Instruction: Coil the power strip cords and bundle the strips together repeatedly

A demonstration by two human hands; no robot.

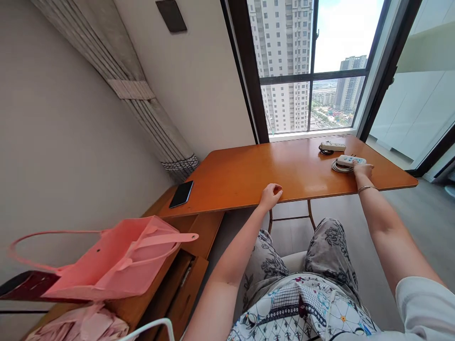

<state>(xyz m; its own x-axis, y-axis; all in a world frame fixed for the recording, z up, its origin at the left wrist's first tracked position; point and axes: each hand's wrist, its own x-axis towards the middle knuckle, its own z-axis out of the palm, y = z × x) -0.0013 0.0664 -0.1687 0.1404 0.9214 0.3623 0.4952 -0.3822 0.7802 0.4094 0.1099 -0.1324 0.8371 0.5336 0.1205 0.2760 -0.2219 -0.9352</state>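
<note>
Cloth (80,327) lay bunched at the lower left, pale pink, just below an open pink bag (113,260) with one strap pointing right. Past the bag, a dark-screened phone (181,194) lay flat near the left end of the brown table (234,175). The left hand (272,195) rested at the table's near edge, its fingers curled in and nearly closed against the thumb. Well to the right, near the window (313,77), a cream power strip (336,147) lay with its black cord (326,152) looped at its left end. Just nearer, on the table's right part, was a white power strip (350,160), with a pale cord (339,167) coiled beside it. The right hand (364,169), with a bracelet (367,188) at the wrist, gripped that strip's right end, though its farther fingers were hard to make out.
</note>
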